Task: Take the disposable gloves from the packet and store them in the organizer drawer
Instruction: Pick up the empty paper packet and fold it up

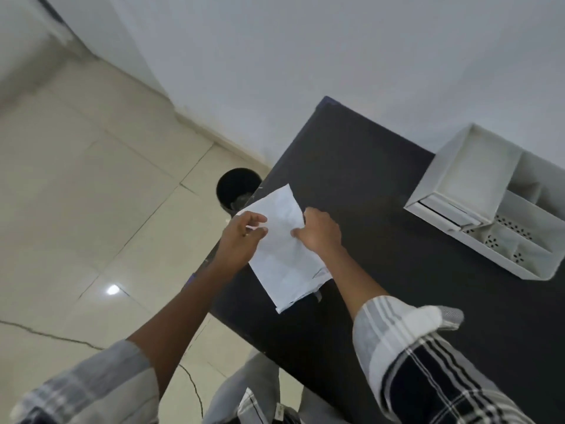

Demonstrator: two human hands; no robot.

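Note:
A flat, whitish translucent packet of disposable gloves (284,255) lies over the left edge of the dark table (382,228). My left hand (241,237) pinches its upper left edge. My right hand (318,232) grips its upper right edge, fingers curled on the plastic. The white organizer (489,206) stands at the table's right side, its drawer pulled out and showing several perforated compartments. No loose glove is visible outside the packet.
A black round bin (237,189) stands on the tiled floor just left of the table, with something pale inside. A thin cable (192,384) runs across the floor near my legs. A white wall rises behind the table.

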